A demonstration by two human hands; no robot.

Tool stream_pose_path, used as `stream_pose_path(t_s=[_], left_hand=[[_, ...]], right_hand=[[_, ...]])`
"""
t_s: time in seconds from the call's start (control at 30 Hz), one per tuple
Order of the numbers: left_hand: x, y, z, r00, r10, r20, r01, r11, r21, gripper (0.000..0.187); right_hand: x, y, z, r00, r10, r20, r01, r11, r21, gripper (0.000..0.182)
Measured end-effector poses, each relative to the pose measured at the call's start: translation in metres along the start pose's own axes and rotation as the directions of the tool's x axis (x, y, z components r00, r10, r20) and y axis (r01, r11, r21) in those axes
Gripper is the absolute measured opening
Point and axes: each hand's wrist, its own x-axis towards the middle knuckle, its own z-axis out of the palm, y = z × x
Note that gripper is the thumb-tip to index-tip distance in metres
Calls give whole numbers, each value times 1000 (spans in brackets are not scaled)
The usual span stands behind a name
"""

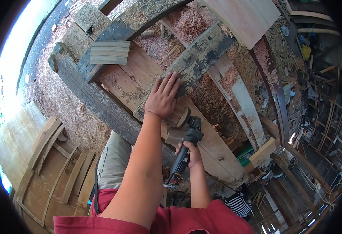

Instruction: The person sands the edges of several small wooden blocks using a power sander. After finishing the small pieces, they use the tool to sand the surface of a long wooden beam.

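A red shirt (112, 222) fills the bottom edge, closest to the lens, with grey trousers (114, 162) showing just beyond it. Past them stretches the broad workbench of planks (137, 78), thick with pale wood shavings (81, 121). Across it lies a long curved timber (202, 52), dark and weathered, running from upper right down toward the middle. A smaller grooved wooden block (109, 52) sits well apart, up at the left on another dark beam.

The left hand (163, 97) lies flat on the lower end of the curved timber, fingers spread and pressed down. The right hand (192, 154) is wrapped tight around the body of an angle grinder (186, 146), its dark handle pointing back toward the person. The grinder's disc (183, 117) sits just beside the left wrist, seemingly against the timber's edge, though the contact itself is hard to make out here. A striped cloth (237, 202) lies low at the right.
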Motion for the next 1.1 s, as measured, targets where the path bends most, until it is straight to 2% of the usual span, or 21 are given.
stream_pose_path(t_s=[0.23,0.57,0.87,1.1], left_hand=[[0,2,-2,1000,-3,0,3,1000,-19,85],[1,4,-6,1000,0,8,0,1000,-3,85],[2,4,-7,1000,-6,21,6,1000,-2,85],[2,4,-8,1000,3,13,-3,1000,5,85]], right_hand=[[-15,36,-14,998,64,11,-64,998,-1,38],[7,0,7,997,-72,35,72,997,12,35],[-10,38,-22,999,-16,46,19,996,-82,39],[15,10,-9,992,-100,72,103,994,-42,39]])
